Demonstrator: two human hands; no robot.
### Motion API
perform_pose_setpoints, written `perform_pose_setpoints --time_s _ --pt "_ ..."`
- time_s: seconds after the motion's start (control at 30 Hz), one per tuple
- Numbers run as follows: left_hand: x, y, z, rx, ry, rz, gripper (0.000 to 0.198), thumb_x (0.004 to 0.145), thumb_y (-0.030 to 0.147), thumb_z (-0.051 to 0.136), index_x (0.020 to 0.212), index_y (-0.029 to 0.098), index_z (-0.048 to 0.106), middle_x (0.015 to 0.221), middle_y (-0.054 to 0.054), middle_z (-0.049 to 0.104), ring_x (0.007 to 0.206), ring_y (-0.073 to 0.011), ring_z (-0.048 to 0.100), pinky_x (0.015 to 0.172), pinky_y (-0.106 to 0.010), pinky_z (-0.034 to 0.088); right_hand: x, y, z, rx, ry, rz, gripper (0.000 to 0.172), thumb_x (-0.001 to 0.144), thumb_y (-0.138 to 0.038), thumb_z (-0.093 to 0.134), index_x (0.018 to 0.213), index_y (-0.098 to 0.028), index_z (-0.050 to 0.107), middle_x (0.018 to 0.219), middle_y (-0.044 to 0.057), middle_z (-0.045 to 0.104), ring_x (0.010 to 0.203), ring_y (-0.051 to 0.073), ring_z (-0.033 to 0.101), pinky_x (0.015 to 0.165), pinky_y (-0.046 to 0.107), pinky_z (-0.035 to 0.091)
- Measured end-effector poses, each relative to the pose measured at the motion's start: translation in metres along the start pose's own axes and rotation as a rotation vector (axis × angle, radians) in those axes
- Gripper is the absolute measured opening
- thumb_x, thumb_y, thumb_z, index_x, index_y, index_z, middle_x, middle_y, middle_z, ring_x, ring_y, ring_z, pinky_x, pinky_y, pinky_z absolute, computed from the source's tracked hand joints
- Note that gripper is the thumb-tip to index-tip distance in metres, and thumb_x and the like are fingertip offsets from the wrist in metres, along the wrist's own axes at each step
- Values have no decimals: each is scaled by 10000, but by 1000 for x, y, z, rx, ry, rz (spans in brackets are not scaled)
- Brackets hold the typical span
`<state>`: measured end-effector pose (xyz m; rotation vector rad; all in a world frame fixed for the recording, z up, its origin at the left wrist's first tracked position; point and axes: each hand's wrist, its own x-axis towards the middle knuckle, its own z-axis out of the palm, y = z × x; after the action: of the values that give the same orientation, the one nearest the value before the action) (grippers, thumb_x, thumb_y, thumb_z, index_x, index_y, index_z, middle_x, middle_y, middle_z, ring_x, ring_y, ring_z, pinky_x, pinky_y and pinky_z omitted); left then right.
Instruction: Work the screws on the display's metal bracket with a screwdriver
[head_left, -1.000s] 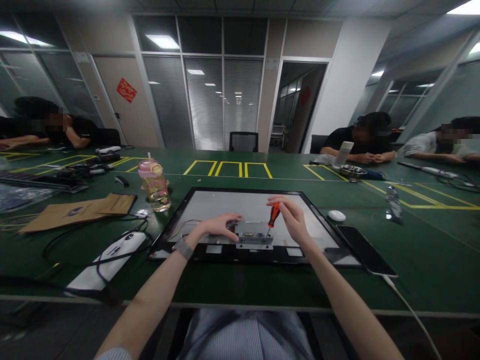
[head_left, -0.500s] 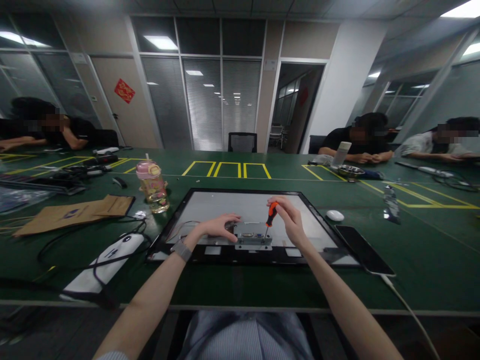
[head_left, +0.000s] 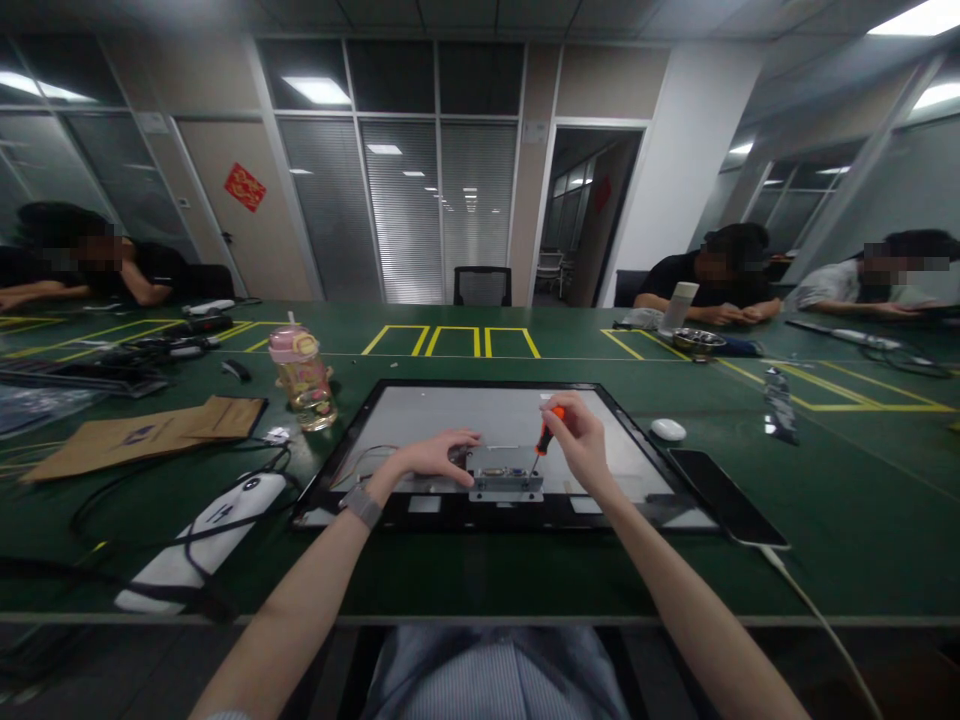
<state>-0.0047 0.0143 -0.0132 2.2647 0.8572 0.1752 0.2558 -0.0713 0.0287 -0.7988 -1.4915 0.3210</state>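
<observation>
A flat monitor panel [head_left: 420, 415] lies face down on the green table, its grey metal back up. A small metal circuit-board housing [head_left: 504, 472] sits near its front edge. My left hand [head_left: 435, 455] rests on the housing's left side, fingers curled over it. My right hand [head_left: 577, 440] is closed on an orange-handled screwdriver [head_left: 548, 432], held almost upright with its tip down on the right end of the housing. Thin wires [head_left: 367, 458] run out from the housing to the left.
A black phone [head_left: 720, 485] with a cable lies right of the panel, a white mouse [head_left: 667, 429] behind it. A pink-lidded bottle [head_left: 302, 377], a brown paper bag [head_left: 150, 430] and a white device [head_left: 202, 530] with black cables lie left. Other people sit at the table's far sides.
The view has drifted slightly. My right hand has shifted the screwdriver a little; its tip stays on the housing. The left hand has kept its place.
</observation>
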Motion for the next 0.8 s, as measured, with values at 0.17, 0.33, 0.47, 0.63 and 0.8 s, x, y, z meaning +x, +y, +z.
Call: perform_pose_setpoints --time_s 0.17,0.33,0.47,0.63,0.8 --pt "-2 3 -1 3 -3 -19 836 610 571 745 1342 291 455 1526 -37 294 1439 -297 140 1174 -450 133 3 6 -2 222 -79 152 210 895 -398 531 999 -239 621 840 38 653 809 195 631 737 367 531" --pt "-2 3 -1 22 -2 -11 840 617 591 732 1346 282 452 1527 -38 294 1439 -293 143 1173 -440 138 5 8 -4 305 -117 144 196 856 -423 591 806 -244 653 918 46 634 928 217 619 864 415 508" --pt "-3 5 -1 25 -12 -20 842 627 600 720 1354 283 440 1532 -34 279 1441 -290 130 1173 -449 135 5 4 -2 348 -163 203 188 869 -424 576 927 -262 653 846 29 635 838 200 634 847 422 518" --pt "-4 7 -2 19 -9 -18 834 631 594 720 1352 283 441 1530 -31 285 1440 -294 132 1172 -450 138 4 2 0 433 -177 194 202 908 -418 515 923 -255 632 902 38 644 903 210 631 902 447 489" --pt "-3 6 -1 8 -9 -9 832 632 588 722 1353 284 439 1533 -34 277 1442 -298 125 1171 -441 140 4 7 -3 339 -137 172 137 836 -391 637 829 -256 654 881 21 616 903 198 615 870 394 503"
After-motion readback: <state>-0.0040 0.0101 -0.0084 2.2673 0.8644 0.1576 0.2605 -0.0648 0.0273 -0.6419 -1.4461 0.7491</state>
